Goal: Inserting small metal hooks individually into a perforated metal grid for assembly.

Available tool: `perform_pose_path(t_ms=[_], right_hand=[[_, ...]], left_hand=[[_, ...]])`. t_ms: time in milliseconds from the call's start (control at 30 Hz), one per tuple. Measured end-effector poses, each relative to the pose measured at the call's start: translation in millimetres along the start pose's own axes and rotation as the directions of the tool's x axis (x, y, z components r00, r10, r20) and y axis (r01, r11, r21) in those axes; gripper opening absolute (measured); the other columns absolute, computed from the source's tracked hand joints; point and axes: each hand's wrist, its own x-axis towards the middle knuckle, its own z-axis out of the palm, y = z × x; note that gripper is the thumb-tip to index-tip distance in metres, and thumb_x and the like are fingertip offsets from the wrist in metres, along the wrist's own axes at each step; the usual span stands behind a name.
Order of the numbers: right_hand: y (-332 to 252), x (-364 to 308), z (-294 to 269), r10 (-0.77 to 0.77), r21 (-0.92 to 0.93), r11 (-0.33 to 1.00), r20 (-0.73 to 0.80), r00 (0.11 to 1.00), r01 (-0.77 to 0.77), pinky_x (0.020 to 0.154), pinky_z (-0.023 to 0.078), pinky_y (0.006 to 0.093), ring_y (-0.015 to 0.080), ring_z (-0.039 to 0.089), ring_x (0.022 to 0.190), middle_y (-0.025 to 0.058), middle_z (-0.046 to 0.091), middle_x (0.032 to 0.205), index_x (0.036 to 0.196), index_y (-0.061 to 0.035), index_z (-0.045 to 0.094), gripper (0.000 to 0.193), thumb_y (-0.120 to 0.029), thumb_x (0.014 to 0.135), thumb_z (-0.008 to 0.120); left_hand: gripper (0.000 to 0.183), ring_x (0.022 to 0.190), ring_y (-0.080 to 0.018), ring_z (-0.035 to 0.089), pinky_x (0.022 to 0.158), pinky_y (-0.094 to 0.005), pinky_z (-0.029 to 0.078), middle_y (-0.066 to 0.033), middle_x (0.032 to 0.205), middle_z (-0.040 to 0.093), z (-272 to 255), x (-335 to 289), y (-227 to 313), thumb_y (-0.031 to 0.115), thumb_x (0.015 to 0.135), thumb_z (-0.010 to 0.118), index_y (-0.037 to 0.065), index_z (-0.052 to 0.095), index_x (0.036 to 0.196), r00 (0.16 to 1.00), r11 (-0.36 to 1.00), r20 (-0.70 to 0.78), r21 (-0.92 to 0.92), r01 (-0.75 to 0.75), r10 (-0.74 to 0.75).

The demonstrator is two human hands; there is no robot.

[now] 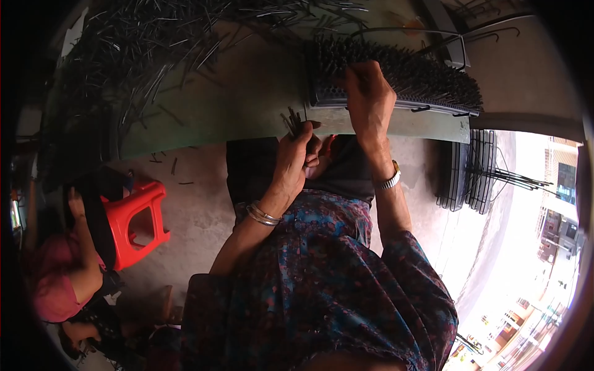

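Note:
My left hand (296,153) is closed round a small bunch of thin dark rods (292,117), whose ends stick up past the thumb. It is just in front of the table's near edge. Over the left part of a long dark rack (328,101) reaches my right hand (374,102), its fingers pinched together. Whatever is between those fingertips is hidden or too small to make out. Short dark rods (427,73) stand upright in the rack, packed closely in rows.
Loose dark rods (154,55) lie heaped across the far left of the greenish tabletop (204,120). Bent wire (396,29) runs behind the rack. More dark racks (455,176) stand at the right. A red plastic stool (117,219) and another person (59,278) are at the left.

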Motion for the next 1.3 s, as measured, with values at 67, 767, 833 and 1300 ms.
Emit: perform_pose_path(t_ms=[67, 767, 833, 1300], right_hand=[[-2.4, -1.6, 3.2, 0.016, -0.048, 0.999, 0.03, 0.999, -0.014, 0.061, 0.049, 0.0255, 0.0132, 0.065, 0.069, 0.0085, 0.069, 0.079, 0.093, -0.0016, 0.06, 0.008, -0.006, 0.087, 0.063], [0.8, -11.9, 2.0, -0.134, -0.134, 0.98, 0.105, 0.985, 0.147, 0.061, 0.049, 0.0295, 0.0193, 0.061, 0.071, 0.0066, 0.061, 0.089, 0.096, -0.0078, 0.07, 0.013, -0.007, 0.083, 0.069], [-1.1, -11.2, 1.6, -0.154, -0.128, 0.977, 0.12, 0.981, 0.17, 0.061, 0.049, 0.0294, 0.019, 0.062, 0.071, 0.0061, 0.061, 0.09, 0.096, -0.0084, 0.07, 0.013, -0.008, 0.083, 0.069], [6.8, -9.2, -8.1, -0.104, -0.245, 0.96, 0.134, 0.985, 0.135, 0.06, 0.048, 0.0303, 0.0181, 0.061, 0.068, 0.0045, 0.061, 0.083, 0.093, -0.0126, 0.073, 0.012, -0.015, 0.081, 0.071]], left_hand=[[0.03, 0.05, -0.0054, 0.036, 0.045, -0.0208, 0.026, 0.0015, 0.064, 0.049, -3.5, 2.2, -3.5, 0.034, 0.094, 0.059, 0.004, 0.059, 0.096, 1.0, 1.0, 0.008, 0.008, 0.008, -0.008], [0.037, 0.045, -0.0081, 0.045, 0.038, -0.0198, 0.023, -0.0009, 0.061, 0.053, 12.4, -10.1, 3.2, 0.043, 0.092, 0.061, 0.006, 0.059, 0.095, 0.997, 0.987, 0.002, 0.136, 0.081, -0.082], [0.038, 0.045, -0.0084, 0.045, 0.038, -0.0199, 0.024, -0.0011, 0.062, 0.053, 15.4, -11.0, 4.5, 0.043, 0.091, 0.06, 0.006, 0.059, 0.092, 0.995, 0.985, -0.012, 0.145, 0.095, -0.094], [0.034, 0.045, -0.0053, 0.033, 0.043, -0.0206, 0.024, 0.0003, 0.062, 0.045, 13.9, -8.6, 0.7, 0.037, 0.095, 0.058, 0.004, 0.058, 0.101, 0.992, 0.993, 0.101, 0.095, 0.073, -0.082]])
